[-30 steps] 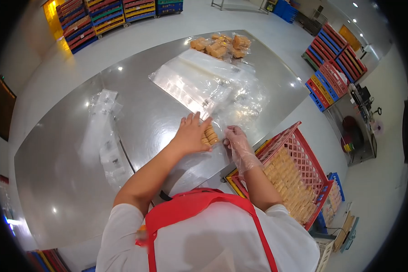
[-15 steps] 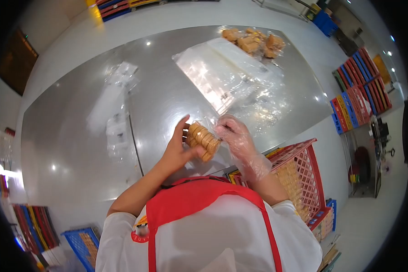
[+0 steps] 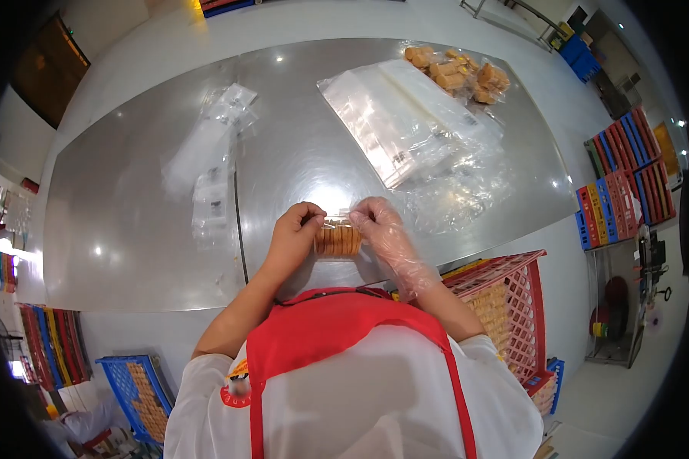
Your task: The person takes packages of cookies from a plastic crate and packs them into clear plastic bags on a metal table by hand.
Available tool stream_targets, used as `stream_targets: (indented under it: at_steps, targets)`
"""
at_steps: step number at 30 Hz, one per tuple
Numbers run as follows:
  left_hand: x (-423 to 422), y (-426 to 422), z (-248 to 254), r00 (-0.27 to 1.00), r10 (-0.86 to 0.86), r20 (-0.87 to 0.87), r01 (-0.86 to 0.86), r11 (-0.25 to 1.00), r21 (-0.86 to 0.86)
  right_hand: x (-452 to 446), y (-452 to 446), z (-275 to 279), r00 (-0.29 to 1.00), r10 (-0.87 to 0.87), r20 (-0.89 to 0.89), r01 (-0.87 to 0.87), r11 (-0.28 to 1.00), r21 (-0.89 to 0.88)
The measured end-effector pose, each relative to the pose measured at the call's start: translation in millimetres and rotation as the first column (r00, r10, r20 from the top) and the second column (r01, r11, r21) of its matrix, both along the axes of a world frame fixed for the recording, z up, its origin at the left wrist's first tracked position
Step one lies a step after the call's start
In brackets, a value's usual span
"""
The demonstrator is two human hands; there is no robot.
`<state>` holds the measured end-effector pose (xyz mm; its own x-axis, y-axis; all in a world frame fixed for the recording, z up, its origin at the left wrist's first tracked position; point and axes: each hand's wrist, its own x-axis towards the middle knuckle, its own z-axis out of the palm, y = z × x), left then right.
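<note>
A clear plastic bag of round, golden-brown cookies (image 3: 337, 239) is held low over the near edge of the metal table, the cookies lined up in rows. My left hand (image 3: 293, 232), bare, pinches the left corner of the bag's top edge. On the other corner, my right hand (image 3: 380, 229) is closed in a pinch and wears a clear plastic glove. Between the two hands the bag's mouth looks stretched flat and folded over. Beyond them lies a stack of flat clear bags (image 3: 394, 115), with loose crumpled film (image 3: 455, 191) beside it.
Several filled cookie bags (image 3: 459, 73) sit at the table's far right. More flat clear bags (image 3: 214, 153) lie left of the seam in the metal table (image 3: 130, 229). A red crate of cookies (image 3: 524, 306) stands close by my right arm; a blue crate (image 3: 134, 390) is at lower left.
The cookie bag has turned from tilted to level. My left hand has shifted from gripping around the cookies to pinching the bag's top edge. The camera view has shifted slightly.
</note>
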<state>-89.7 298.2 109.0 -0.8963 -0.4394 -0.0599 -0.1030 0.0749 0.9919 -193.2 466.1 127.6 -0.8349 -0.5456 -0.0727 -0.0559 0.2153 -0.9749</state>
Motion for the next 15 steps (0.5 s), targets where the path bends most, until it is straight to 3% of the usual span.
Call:
stream_targets:
  at_steps: [3,6,7,9,12,15]
  targets:
    - [-2.9,7.2,3.6,0.999,0.011,0.031,-0.009,0.998,-0.063,-6.8,3.3,-4.2,0.997,0.026,-0.077,-0.026,1.0,-0.003]
    - [-7.9,6.0,10.7,0.996,0.005,0.085,-0.01,0.998,0.058,-5.3,4.6,3.6,0.951,-0.04,0.306,0.068,0.994,-0.082]
    - [-11.2,5.6,9.1,0.998,-0.014,-0.053,0.002,0.972,-0.235,-7.7,6.5,-0.2,0.98,-0.049,0.193,0.063,0.996,-0.069]
    - [-12.7,2.4,4.6,0.946,-0.154,-0.285,-0.107,0.683,-0.723,-11.9,6.8,-10.5,0.998,-0.044,-0.038,0.043,0.998,-0.037]
    - [-8.9,1.6,2.3,0.983,-0.157,-0.091,0.09,0.857,-0.508,-16.4,8.0,-16.1,0.984,0.082,0.157,-0.061,0.989,-0.135]
    - [-3.0,-1.9,-0.9,0.987,-0.158,0.016,0.147,0.871,-0.469,-5.8,5.6,-17.4,0.925,0.087,0.37,0.001,0.973,-0.232]
